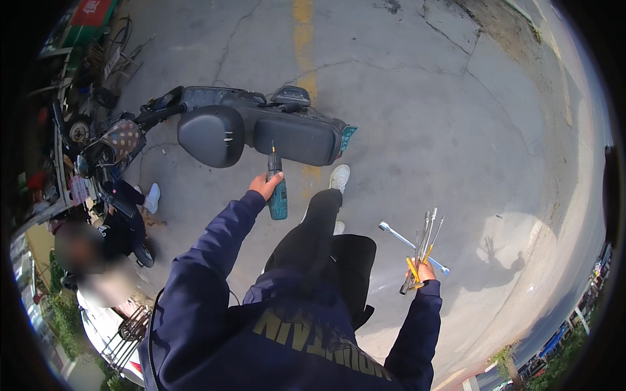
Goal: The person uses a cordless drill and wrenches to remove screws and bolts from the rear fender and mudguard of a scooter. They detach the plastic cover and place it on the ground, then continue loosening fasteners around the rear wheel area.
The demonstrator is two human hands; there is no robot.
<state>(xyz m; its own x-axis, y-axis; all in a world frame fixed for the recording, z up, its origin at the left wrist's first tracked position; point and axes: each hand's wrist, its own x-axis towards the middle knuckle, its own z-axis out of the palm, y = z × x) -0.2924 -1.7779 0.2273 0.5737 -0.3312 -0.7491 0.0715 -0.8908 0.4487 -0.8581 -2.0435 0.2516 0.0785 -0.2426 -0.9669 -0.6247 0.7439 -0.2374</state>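
Note:
My left hand (267, 184) grips a teal and black cordless drill (278, 193) upright, with a bit at its tip. My right hand (424, 272) is closed round a bundle of long metal tools (427, 231), some with yellow handles, and a silver socket wrench (398, 231) lying crosswise. Ahead of me a dark electric scooter (297, 137) stands across my path, with a separate-looking rounded black pad (210, 133) at its near side.
A person (124, 221) with white shoes is at the left among other bikes (79, 130) and a white vehicle (107, 326). The cracked concrete ground (424, 130) carries a faded yellow line. A curb curves along the right.

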